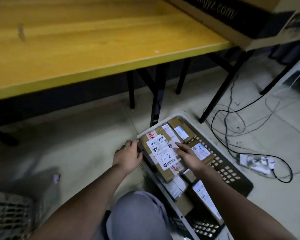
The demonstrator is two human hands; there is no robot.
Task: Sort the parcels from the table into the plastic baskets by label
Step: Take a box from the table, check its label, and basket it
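Observation:
A brown cardboard parcel (163,154) with a white label marked "1-2" lies on top of several other parcels inside a grey plastic basket (225,163) on the floor. My left hand (128,156) grips the parcel's left edge at the basket rim. My right hand (187,154) rests on the parcel's right side, fingers lying over the label's edge. More labelled parcels (180,131) fill the basket behind and beside it.
A yellow wooden table (76,49) stands ahead, with black legs (131,90). A large cardboard box (232,16) sits at its right end. Cables and a power strip (256,161) lie on the floor at right. Another basket (9,215) shows at bottom left.

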